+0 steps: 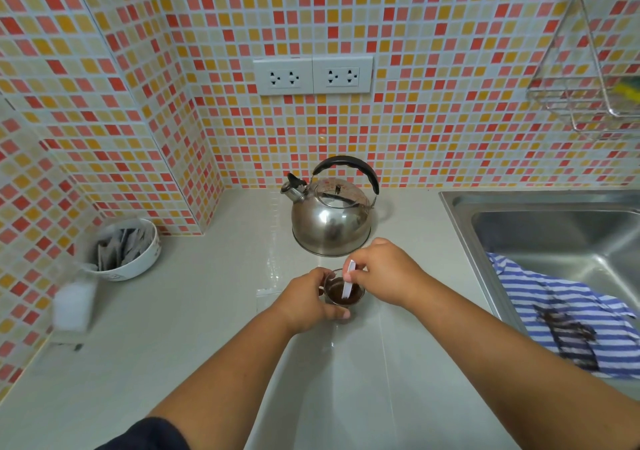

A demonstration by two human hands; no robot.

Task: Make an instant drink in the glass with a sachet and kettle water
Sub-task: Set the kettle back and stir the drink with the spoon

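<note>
A small clear glass (356, 298) holding dark brown liquid stands on the pale counter. My left hand (308, 302) wraps around its left side and front. My right hand (384, 273) pinches a thin white stirrer (348, 285) whose lower end dips into the brown liquid. Behind the glass stands a steel kettle (330, 223) with a black handle, its spout pointing left. A white bowl (138, 255) with several grey sachets sits at the left by the wall.
A steel sink (561, 228) lies to the right, with a blue-and-white striped cloth (568, 314) draped over its near edge. A blurred white container (74, 306) stands at the far left. A small clear scrap (265, 291) lies left of the glass. A wire rack (588, 69) hangs on the tiled wall.
</note>
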